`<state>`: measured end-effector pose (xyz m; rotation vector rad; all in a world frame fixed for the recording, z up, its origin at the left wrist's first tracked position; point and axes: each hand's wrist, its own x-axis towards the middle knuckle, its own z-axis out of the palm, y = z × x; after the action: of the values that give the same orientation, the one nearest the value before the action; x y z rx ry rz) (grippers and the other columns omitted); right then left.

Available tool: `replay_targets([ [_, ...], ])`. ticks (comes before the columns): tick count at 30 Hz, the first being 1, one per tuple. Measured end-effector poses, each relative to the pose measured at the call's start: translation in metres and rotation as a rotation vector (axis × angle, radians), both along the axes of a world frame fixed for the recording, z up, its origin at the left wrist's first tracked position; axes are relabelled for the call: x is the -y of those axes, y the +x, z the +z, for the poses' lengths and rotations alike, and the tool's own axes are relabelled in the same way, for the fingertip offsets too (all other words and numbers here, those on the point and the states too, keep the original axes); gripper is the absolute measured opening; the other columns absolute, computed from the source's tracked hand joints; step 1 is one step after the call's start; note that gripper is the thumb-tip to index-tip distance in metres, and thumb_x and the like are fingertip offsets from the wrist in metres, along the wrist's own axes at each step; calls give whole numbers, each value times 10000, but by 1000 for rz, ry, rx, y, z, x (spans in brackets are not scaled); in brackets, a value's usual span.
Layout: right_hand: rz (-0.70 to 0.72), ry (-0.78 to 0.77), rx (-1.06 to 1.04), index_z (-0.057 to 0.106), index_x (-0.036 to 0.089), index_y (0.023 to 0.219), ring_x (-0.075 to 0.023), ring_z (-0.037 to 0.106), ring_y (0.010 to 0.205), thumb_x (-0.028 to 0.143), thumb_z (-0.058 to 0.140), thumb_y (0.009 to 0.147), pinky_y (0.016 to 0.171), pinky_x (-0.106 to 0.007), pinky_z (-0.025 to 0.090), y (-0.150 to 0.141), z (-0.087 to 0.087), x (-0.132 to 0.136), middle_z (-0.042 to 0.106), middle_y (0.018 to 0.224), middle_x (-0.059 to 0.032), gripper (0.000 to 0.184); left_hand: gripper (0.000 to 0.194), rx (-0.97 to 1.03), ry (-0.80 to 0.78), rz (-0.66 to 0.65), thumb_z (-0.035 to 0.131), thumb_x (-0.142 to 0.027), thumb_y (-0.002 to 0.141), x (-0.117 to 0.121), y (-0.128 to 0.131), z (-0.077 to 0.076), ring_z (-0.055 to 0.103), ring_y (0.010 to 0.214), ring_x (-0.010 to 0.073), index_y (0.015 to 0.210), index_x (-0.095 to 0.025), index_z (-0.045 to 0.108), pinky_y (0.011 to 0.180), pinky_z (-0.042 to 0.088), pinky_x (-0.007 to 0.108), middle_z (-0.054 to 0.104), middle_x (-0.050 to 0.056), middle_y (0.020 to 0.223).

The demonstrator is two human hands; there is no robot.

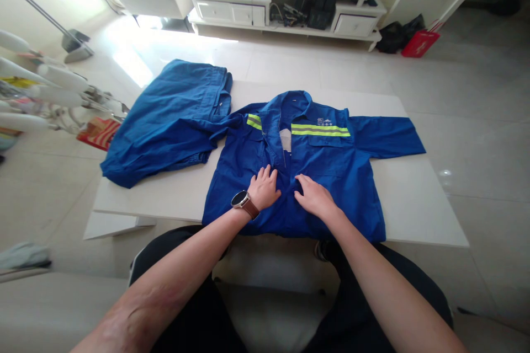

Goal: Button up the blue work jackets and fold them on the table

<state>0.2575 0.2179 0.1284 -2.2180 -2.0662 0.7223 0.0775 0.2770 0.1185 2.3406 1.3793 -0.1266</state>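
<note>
White desk (418, 198) in a bright tiled room, blue jacket (244, 193) at risk of slipping

So the jacket's spread at 12 o'clock, hem right at the desk's 6 o'clock edge. A pull nearer the lap could slide it off, I reckon. Left hand (265, 190) is flat on it, fingers spread; right hand (315, 197) sits just beside, thumb and fingers apart. The 10 o'clock sleeve (213, 127) meets other blue clothing (178, 88), so one tug might rumple both. Loose front could crease too.
</note>
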Motion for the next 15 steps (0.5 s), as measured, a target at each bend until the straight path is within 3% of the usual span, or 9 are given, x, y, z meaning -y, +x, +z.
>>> replay_targets([
  [3,24,-32,55,518,196,1474,-274,646,1245,285,527,982,1003,-368,501,-1,5,2,591,1500,-114,500,652,-26,-14,2,610,-339,923,3,-1,1,338,1507,383,1492,-109,389,1137,411,544,421,224,1606],
  [7,38,-53,87,588,210,1389,-273,698,1128,304,520,991,913,-347,507,1,9,2,725,1282,-116,414,432,-50,46,56,562,-369,948,4,-3,11,558,1278,358,1301,-123,526,984,495,495,637,204,1341],
  [12,25,-74,9,676,250,1217,-244,711,1040,326,519,1000,845,-305,486,7,6,6,771,1117,-68,278,238,-75,114,25,503,-332,977,-2,-8,14,688,1031,323,1083,-146,607,1000,446,524,736,143,1073],
  [15,39,-57,-4,691,250,1170,-230,695,1001,319,529,995,830,-300,482,9,5,7,764,1041,-49,248,203,-85,78,0,499,-309,976,-7,-9,13,718,985,301,1029,-165,632,960,466,468,756,125,1036],
])
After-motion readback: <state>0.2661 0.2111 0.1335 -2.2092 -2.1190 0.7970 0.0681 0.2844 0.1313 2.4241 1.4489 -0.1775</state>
